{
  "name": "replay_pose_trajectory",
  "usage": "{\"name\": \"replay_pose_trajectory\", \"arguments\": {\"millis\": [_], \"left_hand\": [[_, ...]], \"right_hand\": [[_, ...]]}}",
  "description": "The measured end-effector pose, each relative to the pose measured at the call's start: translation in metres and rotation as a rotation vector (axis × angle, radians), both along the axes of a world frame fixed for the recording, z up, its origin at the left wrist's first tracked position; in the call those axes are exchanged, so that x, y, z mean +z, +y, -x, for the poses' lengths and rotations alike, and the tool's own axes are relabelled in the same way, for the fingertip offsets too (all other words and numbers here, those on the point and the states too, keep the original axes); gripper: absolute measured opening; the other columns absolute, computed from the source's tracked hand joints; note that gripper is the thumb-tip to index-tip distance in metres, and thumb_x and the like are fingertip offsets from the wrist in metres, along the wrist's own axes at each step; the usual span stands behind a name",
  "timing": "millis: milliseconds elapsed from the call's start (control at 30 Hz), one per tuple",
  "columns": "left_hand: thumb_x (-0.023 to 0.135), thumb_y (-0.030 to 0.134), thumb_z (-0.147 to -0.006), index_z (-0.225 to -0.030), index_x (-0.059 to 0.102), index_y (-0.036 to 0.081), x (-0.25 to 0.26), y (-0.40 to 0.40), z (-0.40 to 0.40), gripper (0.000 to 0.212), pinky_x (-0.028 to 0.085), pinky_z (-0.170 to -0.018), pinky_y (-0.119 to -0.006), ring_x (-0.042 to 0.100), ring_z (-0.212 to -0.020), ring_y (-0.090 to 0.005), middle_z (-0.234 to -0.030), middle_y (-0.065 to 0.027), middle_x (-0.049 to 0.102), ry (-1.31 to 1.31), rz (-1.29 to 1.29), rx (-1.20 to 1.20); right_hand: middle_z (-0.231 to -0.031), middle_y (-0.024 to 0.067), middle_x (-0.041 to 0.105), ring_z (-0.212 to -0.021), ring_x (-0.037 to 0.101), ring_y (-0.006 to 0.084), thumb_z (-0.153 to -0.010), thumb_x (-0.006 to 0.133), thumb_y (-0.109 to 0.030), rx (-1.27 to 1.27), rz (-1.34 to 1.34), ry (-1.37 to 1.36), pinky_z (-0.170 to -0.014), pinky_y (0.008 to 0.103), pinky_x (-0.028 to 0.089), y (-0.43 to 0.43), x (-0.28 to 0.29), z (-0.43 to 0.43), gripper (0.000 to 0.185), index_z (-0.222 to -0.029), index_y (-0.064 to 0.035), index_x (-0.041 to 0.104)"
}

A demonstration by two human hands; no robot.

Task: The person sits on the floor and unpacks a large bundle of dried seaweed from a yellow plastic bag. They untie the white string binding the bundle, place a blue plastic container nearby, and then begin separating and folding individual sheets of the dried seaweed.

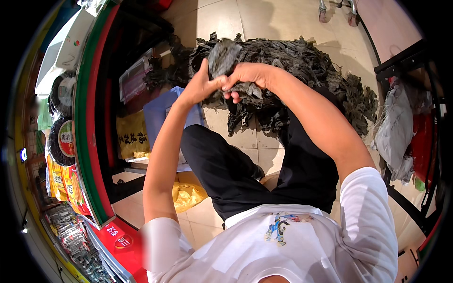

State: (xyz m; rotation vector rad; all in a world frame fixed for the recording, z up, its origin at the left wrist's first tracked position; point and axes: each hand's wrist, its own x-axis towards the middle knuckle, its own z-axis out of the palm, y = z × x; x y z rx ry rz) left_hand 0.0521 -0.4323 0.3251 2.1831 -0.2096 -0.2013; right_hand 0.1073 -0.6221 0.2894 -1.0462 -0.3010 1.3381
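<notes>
A large heap of dark, dried, leafy material that looks like seaweed (297, 60) lies on the tiled floor in front of my knees. Above its near left side my two hands meet. My left hand (203, 85) has its thumb and fingers spread around a greyish, blurred piece of the dried sheet (223, 58), the thumb touching the other hand. My right hand (247, 76) is bent inward, its fingers closed on a crumpled part of the same material, which shows below the knuckles. Some fingertips are hidden behind the sheet.
On the left stands a shelf with a green and red edge (86, 116), holding packaged goods. A blue plastic bin (161, 113) and a yellow bag (189, 196) are beside my left leg. A white sack (396, 123) rests by a black rack at right. Caster wheels (322, 16) stand beyond the heap.
</notes>
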Motion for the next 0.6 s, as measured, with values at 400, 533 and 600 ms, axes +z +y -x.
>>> {"name": "replay_pose_trajectory", "arguments": {"millis": [400,533,600], "left_hand": [[0.086,0.039,-0.059,-0.139,0.028,-0.009,0.016,-0.006,0.016,0.11,0.045,-0.098,-0.04,0.049,-0.123,-0.0386,-0.132,-0.0299,0.047,-0.055,-0.619,-0.159],[0.083,0.033,-0.061,-0.132,0.037,-0.008,0.012,-0.007,0.023,0.093,0.049,-0.09,-0.042,0.056,-0.112,-0.0394,-0.122,-0.0274,0.055,-0.15,-0.591,-0.086],[0.08,0.032,-0.063,-0.13,0.037,-0.008,0.01,-0.008,0.025,0.089,0.048,-0.09,-0.041,0.058,-0.109,-0.0394,-0.117,-0.0281,0.056,-0.111,-0.647,-0.041]], "right_hand": [[-0.075,0.0077,0.064,-0.06,0.06,0.0161,-0.083,0.066,-0.01,0.049,0.247,-0.1,-0.055,0.0348,0.055,0.006,-0.012,-0.002,0.008,-0.083,-0.0018,0.065],[-0.072,0.0038,0.061,-0.057,0.057,0.0135,-0.084,0.068,-0.012,0.09,0.177,-0.125,-0.055,0.0321,0.053,0.003,-0.014,-0.002,0.01,-0.081,-0.004,0.065],[-0.075,0.0045,0.062,-0.06,0.058,0.0142,-0.082,0.07,-0.013,0.058,0.148,-0.108,-0.055,0.0323,0.052,0.003,-0.014,0.002,0.011,-0.085,-0.0031,0.065]]}}
